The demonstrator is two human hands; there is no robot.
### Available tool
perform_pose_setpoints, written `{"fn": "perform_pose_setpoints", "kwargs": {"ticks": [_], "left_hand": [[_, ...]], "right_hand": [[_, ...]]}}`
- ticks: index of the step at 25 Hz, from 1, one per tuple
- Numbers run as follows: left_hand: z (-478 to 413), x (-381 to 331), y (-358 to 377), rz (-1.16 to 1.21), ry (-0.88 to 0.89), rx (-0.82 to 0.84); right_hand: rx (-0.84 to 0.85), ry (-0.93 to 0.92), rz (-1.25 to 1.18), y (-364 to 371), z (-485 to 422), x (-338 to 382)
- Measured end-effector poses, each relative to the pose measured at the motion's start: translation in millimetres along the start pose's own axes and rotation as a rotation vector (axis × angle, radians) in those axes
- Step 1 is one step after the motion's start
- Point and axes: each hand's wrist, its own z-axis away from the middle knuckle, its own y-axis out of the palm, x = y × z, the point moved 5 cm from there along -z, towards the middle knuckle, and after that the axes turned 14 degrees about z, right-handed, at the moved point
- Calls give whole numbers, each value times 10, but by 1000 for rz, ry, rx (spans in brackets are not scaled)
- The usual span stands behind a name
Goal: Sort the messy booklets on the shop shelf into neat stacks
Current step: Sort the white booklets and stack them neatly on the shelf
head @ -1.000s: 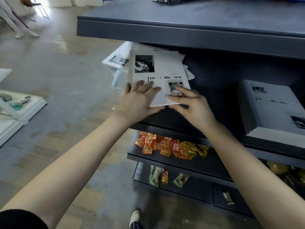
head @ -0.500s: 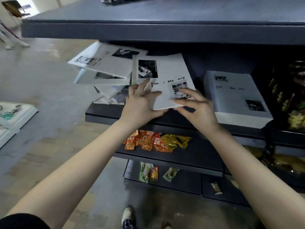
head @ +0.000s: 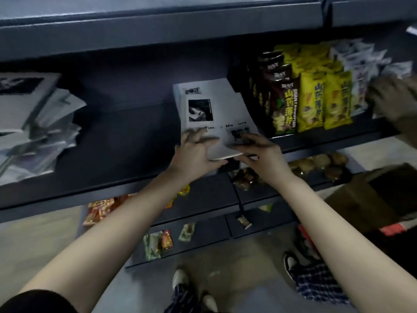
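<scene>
On the dark grey shop shelf [head: 126, 141], the messy heap of white booklets [head: 38, 132] now lies well to the left, and the neat white stack [head: 180, 96] has gained the white "Time & Memory" booklet [head: 216, 114], so one more is nearly sorted. Left grip [head: 196, 154] and right grip [head: 259, 154] are clamped on its near edge. Blur smears the fingers, and the frame crops the heap.

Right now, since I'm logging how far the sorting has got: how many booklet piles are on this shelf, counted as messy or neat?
Messy pile: 1, at the left end of the shelf.
Neat stack: 1, mid-shelf; the left hand and right hand hold the top booklet on it.
Total: 2 piles.
</scene>
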Motion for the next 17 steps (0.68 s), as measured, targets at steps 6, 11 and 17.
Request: {"fn": "perform_pose_setpoints", "kwargs": {"ticks": [6,11,17], "left_hand": [[-374,-23,131,-131,55,34],[-673,87,148,-164,-29,33],[-846,230,165,-255,-45,42]], "right_hand": [[229,51,149,283,-139,-452],[374,-41,199,434,-596,-651],[484,-3,43,526,-816,-771]]}}
